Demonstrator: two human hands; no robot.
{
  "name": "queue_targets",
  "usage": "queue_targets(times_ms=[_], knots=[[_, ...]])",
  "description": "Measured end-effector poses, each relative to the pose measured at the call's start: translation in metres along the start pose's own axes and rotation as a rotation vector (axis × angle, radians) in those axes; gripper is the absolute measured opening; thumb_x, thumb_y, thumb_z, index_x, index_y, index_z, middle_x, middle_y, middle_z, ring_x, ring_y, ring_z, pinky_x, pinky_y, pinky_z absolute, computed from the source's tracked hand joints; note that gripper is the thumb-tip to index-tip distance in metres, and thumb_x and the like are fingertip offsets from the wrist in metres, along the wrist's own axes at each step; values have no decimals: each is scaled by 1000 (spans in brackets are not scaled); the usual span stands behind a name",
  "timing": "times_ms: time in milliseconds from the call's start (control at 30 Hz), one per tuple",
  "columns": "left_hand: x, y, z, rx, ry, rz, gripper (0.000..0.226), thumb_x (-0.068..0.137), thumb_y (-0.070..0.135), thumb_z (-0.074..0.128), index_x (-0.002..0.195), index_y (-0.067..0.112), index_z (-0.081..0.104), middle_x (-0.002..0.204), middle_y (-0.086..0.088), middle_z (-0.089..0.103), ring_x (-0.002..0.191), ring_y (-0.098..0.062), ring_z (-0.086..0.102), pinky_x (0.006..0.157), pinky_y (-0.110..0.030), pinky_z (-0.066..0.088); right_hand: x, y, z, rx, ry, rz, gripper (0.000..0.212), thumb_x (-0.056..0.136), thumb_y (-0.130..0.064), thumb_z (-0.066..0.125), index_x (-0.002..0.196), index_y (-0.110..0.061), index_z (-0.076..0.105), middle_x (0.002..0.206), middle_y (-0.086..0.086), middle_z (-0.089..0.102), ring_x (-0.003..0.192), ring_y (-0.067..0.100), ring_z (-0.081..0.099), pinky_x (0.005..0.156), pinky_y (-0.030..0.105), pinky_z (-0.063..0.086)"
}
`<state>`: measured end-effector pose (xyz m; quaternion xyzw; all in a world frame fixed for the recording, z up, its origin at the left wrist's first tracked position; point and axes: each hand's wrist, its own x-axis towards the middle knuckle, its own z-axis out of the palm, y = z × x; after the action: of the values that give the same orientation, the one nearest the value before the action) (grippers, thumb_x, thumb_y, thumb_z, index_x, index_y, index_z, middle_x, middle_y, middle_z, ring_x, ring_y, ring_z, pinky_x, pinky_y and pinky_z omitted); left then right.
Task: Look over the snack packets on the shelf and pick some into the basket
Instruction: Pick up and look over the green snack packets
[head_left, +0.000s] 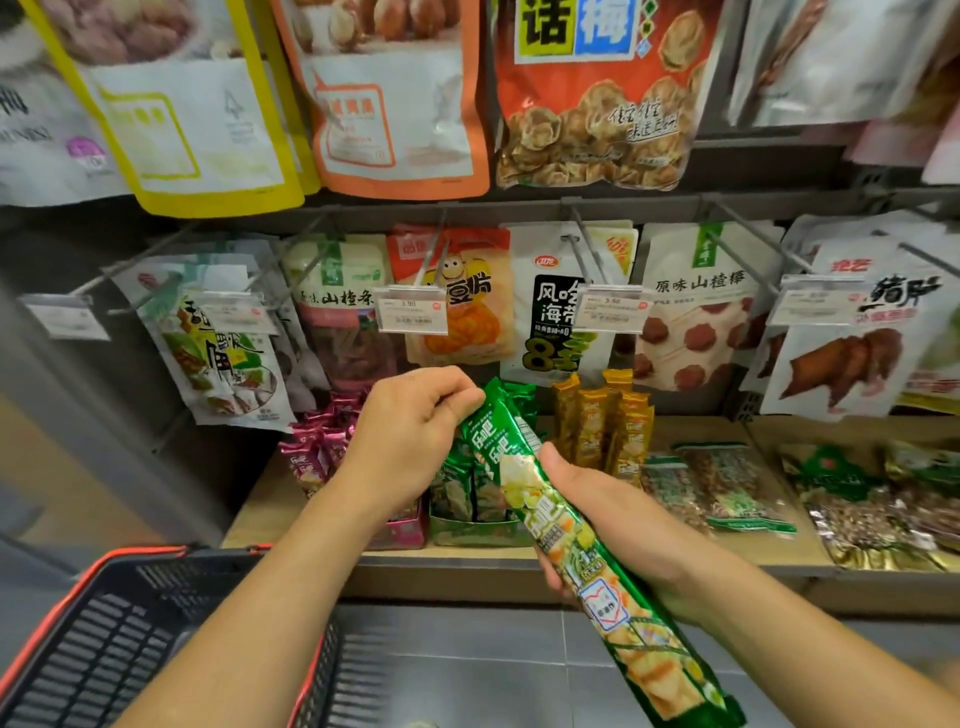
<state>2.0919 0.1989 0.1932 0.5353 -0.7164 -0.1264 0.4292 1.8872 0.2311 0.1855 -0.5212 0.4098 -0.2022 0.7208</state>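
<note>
A long green snack packet (561, 525) slants from the shelf down toward the lower right. My left hand (410, 441) pinches its top end with curled fingers. My right hand (608, 525) grips the packet around its middle from underneath, thumb on the right side. More green packets (467, 493) of the same kind stand in a box on the shelf just behind it. The black basket (130, 639) with a red rim hangs at the lower left, under my left forearm; what shows of its inside holds nothing.
Pink packets (317, 447) and gold packets (602, 426) stand on either side of the green box. Flat bags (727, 488) lie on the wooden shelf (779, 561) to the right. Hanging bags and price tags (413, 309) on metal hooks fill the wall above.
</note>
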Motion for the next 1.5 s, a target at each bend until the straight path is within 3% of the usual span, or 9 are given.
queue_targets(times_ms=[133,267,433,767,967,1067,1267,1400,1500], knots=[[-1,0,7,-258,-97,-159,21,95,27,58,75,30,64,53,8,56,48,-6,55,50,-20,43,0,1,-3,-129,82,-115,50,83,-70,42,102,-29,64,62,-1,65,55,15,64,53,25,52],[-2,7,9,-502,-334,-288,19,85,57,59,83,41,70,70,10,62,66,-8,61,52,-21,48,4,11,-7,-469,295,-253,45,91,-68,33,100,-34,61,79,-8,65,75,9,62,77,40,53],[-4,15,22,-585,-200,-427,12,86,25,70,81,17,79,78,-11,72,70,-10,63,60,-19,52,4,18,-5,-769,393,-350,40,87,-73,26,83,-37,42,64,-17,56,55,3,48,55,33,38],[3,-5,11,-716,110,-568,32,90,27,66,64,12,76,75,0,73,76,-7,69,66,-17,53,0,12,-8,-326,16,-61,43,84,-60,48,119,-36,45,81,7,61,60,25,66,53,31,53],[-1,-6,19,-802,130,-626,9,86,26,71,91,19,74,73,5,72,70,-7,66,63,-18,53,1,14,-9,-204,152,-51,48,87,-71,38,74,-31,63,61,3,56,49,14,51,45,24,43],[-1,-5,25,-844,139,-672,29,80,21,76,105,16,64,66,9,69,63,-4,65,56,-17,50,2,19,-3,-193,201,-86,56,87,-73,34,64,-32,64,56,-1,56,50,12,52,45,23,42],[-7,2,33,-960,63,-721,37,65,29,80,92,9,65,68,4,70,54,-4,62,49,-15,46,7,21,1,-308,275,-184,59,84,-75,23,59,-43,66,51,-6,60,44,4,55,45,19,42],[-10,6,40,-1067,-58,-772,28,64,32,78,84,12,73,71,-1,65,42,-3,47,49,-17,47,12,23,-5,-339,309,-168,65,80,-79,18,80,-36,68,61,-16,66,54,-5,59,61,23,42],[-15,12,46,-1080,-181,-760,36,67,32,78,96,13,69,81,-3,72,56,-8,64,60,-23,55,15,23,-9,-286,304,-180,62,78,-81,19,105,-49,64,78,-20,69,67,-11,61,69,22,41]])
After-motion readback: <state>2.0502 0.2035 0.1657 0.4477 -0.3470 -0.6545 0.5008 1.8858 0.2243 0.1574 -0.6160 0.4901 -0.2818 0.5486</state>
